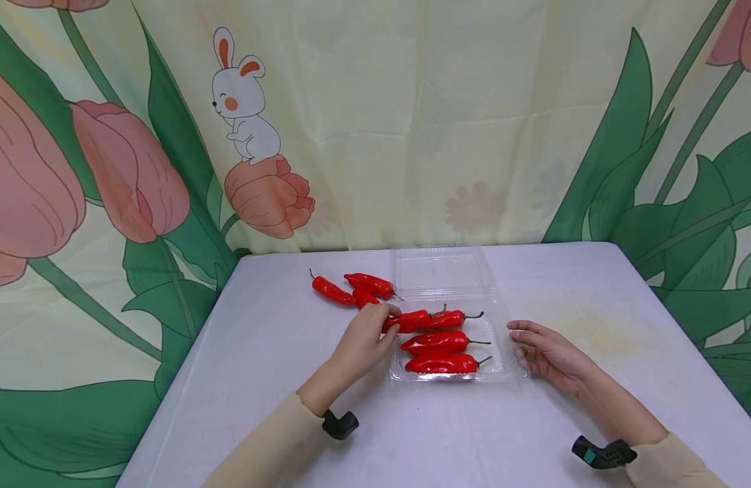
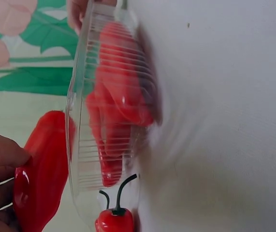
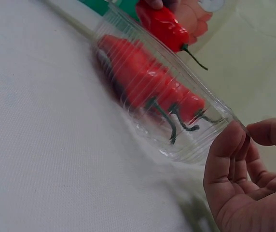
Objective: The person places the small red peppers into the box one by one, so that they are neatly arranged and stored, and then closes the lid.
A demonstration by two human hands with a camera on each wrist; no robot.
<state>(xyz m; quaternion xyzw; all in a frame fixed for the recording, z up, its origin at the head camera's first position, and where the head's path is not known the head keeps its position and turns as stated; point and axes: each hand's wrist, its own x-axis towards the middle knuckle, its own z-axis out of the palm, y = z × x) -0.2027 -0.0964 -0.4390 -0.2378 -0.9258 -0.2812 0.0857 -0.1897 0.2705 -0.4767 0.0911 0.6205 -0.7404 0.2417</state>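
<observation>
My left hand (image 1: 364, 340) grips a red chili pepper (image 1: 411, 320) above the left side of a clear plastic clamshell box (image 1: 496, 325). In the left wrist view the held pepper (image 2: 45, 166) hangs beside the box rim, with fingers and thumb on its near side. Three red peppers lie side by side in the box, their green stems pointing right; the lowest pepper (image 1: 441, 364) is nearest me. At the box's right edge, my right hand (image 1: 552, 359) pinches the rim between thumb and fingers, as the right wrist view shows.
The box's lid (image 1: 441, 270) lies open toward the back of the white table (image 1: 461, 434). Left of the box are loose peppers, among them a left pepper (image 1: 331, 290) and a back pepper (image 1: 371, 285). A printed curtain (image 1: 375, 135) hangs behind the table.
</observation>
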